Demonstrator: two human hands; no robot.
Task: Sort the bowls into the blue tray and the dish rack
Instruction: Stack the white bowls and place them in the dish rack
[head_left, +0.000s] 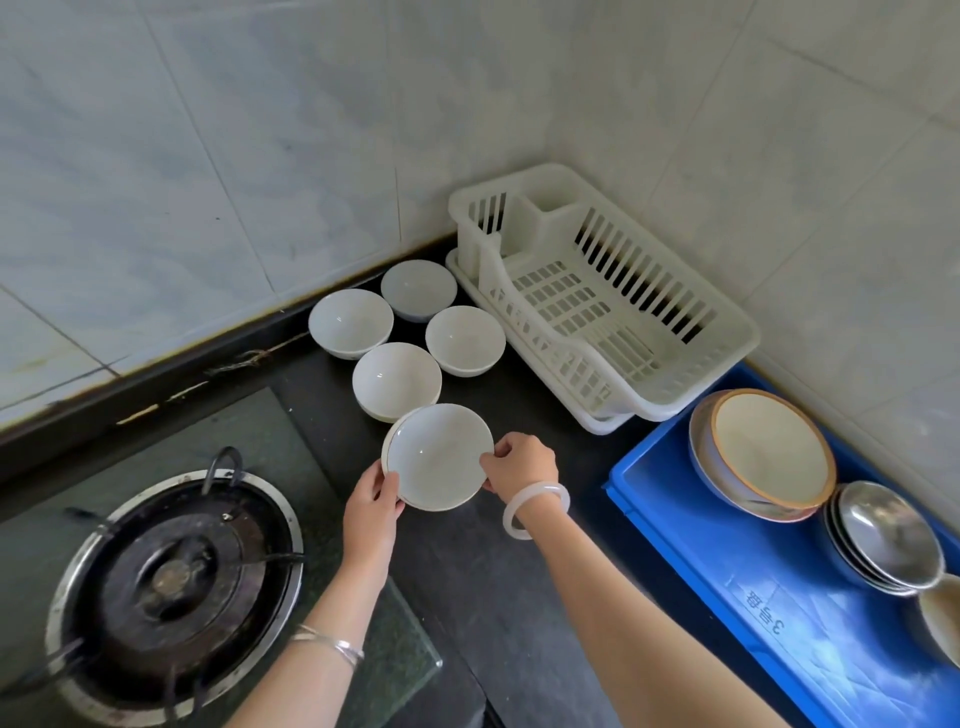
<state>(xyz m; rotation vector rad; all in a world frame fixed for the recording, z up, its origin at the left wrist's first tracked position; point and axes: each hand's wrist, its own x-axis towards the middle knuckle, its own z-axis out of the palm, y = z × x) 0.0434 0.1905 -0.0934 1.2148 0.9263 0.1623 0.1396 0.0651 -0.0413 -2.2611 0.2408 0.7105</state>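
Observation:
A white bowl (439, 457) is tilted toward me above the dark counter, held by both hands: my left hand (371, 501) grips its left rim and my right hand (522, 460) pinches its right rim. Behind it several more white bowls (397, 379) stand upright in a cluster on the counter. The white plastic dish rack (613, 306) in the corner holds nothing. The blue tray (727, 561) at the right carries a large cream bowl with an orange rim (763, 452) leaning on its side and a stack of steel bowls (883, 535).
A gas burner (171, 577) set in a glass hob lies at the lower left. Tiled walls close off the counter behind and to the right. Another bowl's edge (943, 618) shows at the tray's right border.

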